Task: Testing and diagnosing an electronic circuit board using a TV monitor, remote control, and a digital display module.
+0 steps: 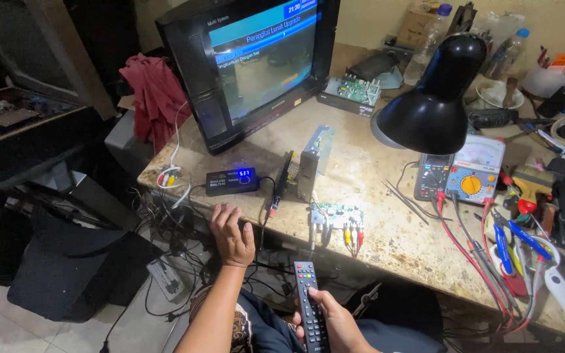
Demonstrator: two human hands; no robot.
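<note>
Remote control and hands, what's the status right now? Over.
Right hand gripping black remote control, fingers wrapped around it. Left hand open, resting on workbench edge near small circuit board. Nothing between remote and television.

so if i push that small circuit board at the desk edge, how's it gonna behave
The circuit board looks thin and bare, so probably light and stiff, sliding easily on the desk. The cables plugged into its front hang over the edge, so they would likely drag or twist it. Its exposed parts look fragile; lifting by the edges seems safer.
</note>
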